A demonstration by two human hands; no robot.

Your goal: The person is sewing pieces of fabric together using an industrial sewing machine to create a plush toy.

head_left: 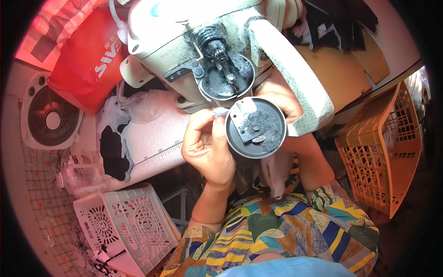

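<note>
In front of me stands a cream sewing machine (157, 51) with a lint-covered needle mechanism. A round black cup (210, 90) sits under the needle. Nearer to me is a dark toothed-edge disc (256, 134), dusted with grey lint. My left hand (210, 150) is at the disc's left edge, thumb and fingertips drawn together by a small pale bit; what they grip is not clear. My right hand (281, 97) reaches behind the disc, beside the machine's curved arm (295, 69); its fingertips are hidden. Pale material (274, 180) hangs below the disc.
A dark fabric piece (114, 152) and clear plastic (145, 108) lie left on the white table (157, 134), beside a red bag (90, 60) and a fan (53, 113). Below stands a white crate (138, 226). An orange basket (369, 157) is at right; dark fabrics (341, 23) lie behind.
</note>
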